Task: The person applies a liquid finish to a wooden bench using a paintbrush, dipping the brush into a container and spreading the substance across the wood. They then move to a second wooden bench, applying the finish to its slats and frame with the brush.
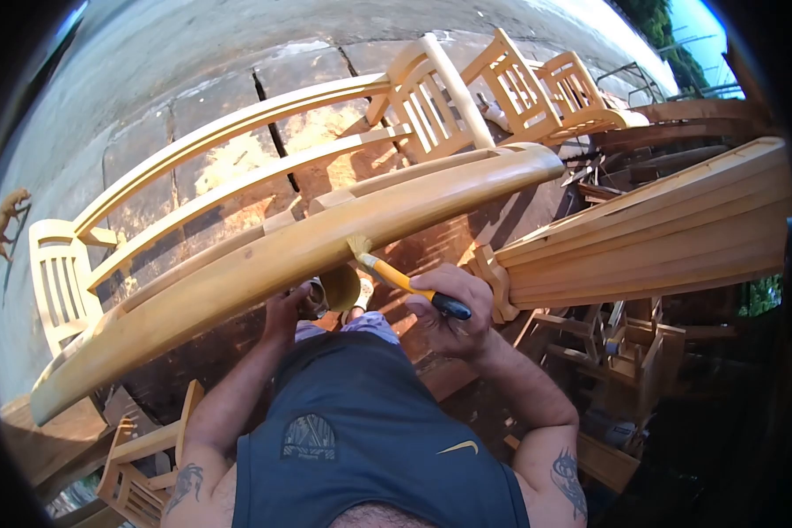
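Brush [392, 275] against the wooden rail [282, 260].
We observe the right hand [458, 306] gripping the brush, the left hand [286, 310] holding a container [341, 289] beside the rail.

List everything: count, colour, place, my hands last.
Curved wooden rail: one, golden, across centre
Paintbrush: one, yellow and black, centre
Container: one, yellowish, centre
Bench frame: one, tan, beyond rail
Slatted frames: two, tan, top right
Planked piece: one, tan, right
Slatted furniture: one, tan, lower left
Wooden frames: several, brown, lower right
Dog: one, brown, far left
Pavement: one, grey, top
Tank top: one, dark, bottom
Left hand: one, holding container
Right hand: one, holding paintbrush
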Motion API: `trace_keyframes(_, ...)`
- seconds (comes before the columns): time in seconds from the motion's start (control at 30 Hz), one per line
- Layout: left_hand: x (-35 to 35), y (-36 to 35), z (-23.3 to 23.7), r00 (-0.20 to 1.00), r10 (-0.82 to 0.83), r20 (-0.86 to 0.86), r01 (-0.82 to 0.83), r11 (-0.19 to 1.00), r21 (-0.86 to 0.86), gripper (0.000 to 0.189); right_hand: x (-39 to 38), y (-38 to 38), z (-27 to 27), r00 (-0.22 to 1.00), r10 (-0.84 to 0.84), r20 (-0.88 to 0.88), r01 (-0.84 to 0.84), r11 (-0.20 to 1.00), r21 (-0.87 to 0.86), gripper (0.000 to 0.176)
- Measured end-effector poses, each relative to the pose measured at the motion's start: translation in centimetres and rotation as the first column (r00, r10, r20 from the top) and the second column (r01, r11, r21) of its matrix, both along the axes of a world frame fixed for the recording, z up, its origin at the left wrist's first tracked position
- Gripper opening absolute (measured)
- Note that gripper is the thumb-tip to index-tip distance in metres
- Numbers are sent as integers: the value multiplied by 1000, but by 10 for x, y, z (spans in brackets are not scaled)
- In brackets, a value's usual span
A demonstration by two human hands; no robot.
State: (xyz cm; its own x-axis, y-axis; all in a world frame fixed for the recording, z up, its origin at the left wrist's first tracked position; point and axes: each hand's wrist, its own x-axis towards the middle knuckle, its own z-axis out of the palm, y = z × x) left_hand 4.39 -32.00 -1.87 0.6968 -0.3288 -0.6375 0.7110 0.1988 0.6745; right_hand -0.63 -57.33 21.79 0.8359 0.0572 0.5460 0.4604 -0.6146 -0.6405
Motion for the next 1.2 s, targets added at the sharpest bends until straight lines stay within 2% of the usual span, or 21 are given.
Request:
trace_keyframes(0.03, 0, 1, -1, 1000, 5, 8, -5, 1000, -1, 15, -1, -9, 1, 995, -62, -75, 71, 989, 129, 21)
trace_keyframes(0.07, 0, 1, -2, 1000, 9, 16, -9, 1000, -3, 14, -3, -25, -11, 945, -185, -270, 280, 884, 374, 20)
trace_keyframes(0.1, 0, 0, -2, 1000, 15, 24, -15, 1000, -8, 14, 4, -51, -18, 892, -300, -339, 427, 804, 414, 21)
trace_keyframes(0.13, 1, 0, 0, 999, 5, 34, -5, 1000, -13, 14, 13, -84, -23, 820, -399, -411, 561, 702, 439, 23)
trace_keyframes(0.2, 3, 2, 4, 998, -11, 57, 12, 1000, -21, 13, 14, -138, -28, 737, -550, -392, 675, 615, 407, 22)
trace_keyframes(0.27, 3, 1, 5, 998, 13, 67, -12, 1000, -20, 14, 14, -175, -23, 685, -706, -183, 728, 646, 232, 21)
trace_keyframes(0.33, 1, 4, 4, 998, 0, 56, 0, 1000, -1, 14, 24, -161, -7, 736, -662, 141, 673, 739, -43, 18)
trace_keyframes(0.37, 2, 5, 2, 999, -20, 43, 19, 1000, 12, 15, 30, -150, 4, 754, -589, 291, 649, 737, -188, 17)
trace_keyframes(0.43, 1, 6, -6, 998, -34, 47, 33, 999, 22, 15, 40, -107, 3, 929, -305, 208, 364, 850, -380, 10)
trace_keyframes(0.47, -1, 5, -11, 998, -28, 62, 27, 999, 21, 15, 40, -77, -1, 961, -233, 148, 276, 829, -487, 11)
trace_keyframes(0.5, -2, 4, -13, 997, -23, 77, 21, 1000, 17, 16, 40, -47, -6, 976, -123, 178, 198, 839, -507, 13)
trace_keyframes(0.63, -2, -5, 1, 997, 27, 73, -24, 998, -52, 16, 37, 41, -11, 979, 141, 146, -95, 954, -284, 23)
trace_keyframes(0.7, -3, -16, 14, 991, 89, 104, -74, 988, -139, 18, 38, 74, -5, 965, 214, 154, -194, 972, -132, 24)
trace_keyframes(0.77, -2, -13, -3, 989, 31, 142, -11, 990, -142, 20, 35, 92, 4, 959, 246, 140, -252, 967, 28, 24)
trace_keyframes(0.9, -10, 1, -53, 978, -60, 201, 88, 987, -137, 23, 43, 84, 14, 988, 151, 7, -144, 923, 357, 16)
trace_keyframes(0.93, -2, -13, 3, 990, 80, 120, -78, 997, -21, 22, 46, 74, 12, 985, 97, -143, -42, 937, 347, 13)
trace_keyframes(0.97, -1, -12, 1, 993, 43, 110, -42, 999, -11, 22, 51, 58, 12, 954, 44, -298, 44, 958, 284, 11)
trace_keyframes(1.0, -1, -8, -4, 995, 6, 100, -6, 1000, 0, 21, 61, 39, 4, 986, -96, -134, 114, 985, 129, 7)
trace_keyframes(1.03, -1, -3, -6, 996, -29, 89, 28, 1000, 10, 21, 65, 13, -1, 979, -187, -84, 192, 979, 63, 9)
trace_keyframes(1.13, -3, -1, 7, 996, 65, 55, -64, 998, -23, 13, 72, -66, 8, 899, -419, -127, 411, 908, -86, 14)
trace_keyframes(1.2, -5, 4, 5, 992, 100, 74, -98, 995, -30, 15, 85, -102, 30, 880, -403, 252, 475, 760, -444, 12)
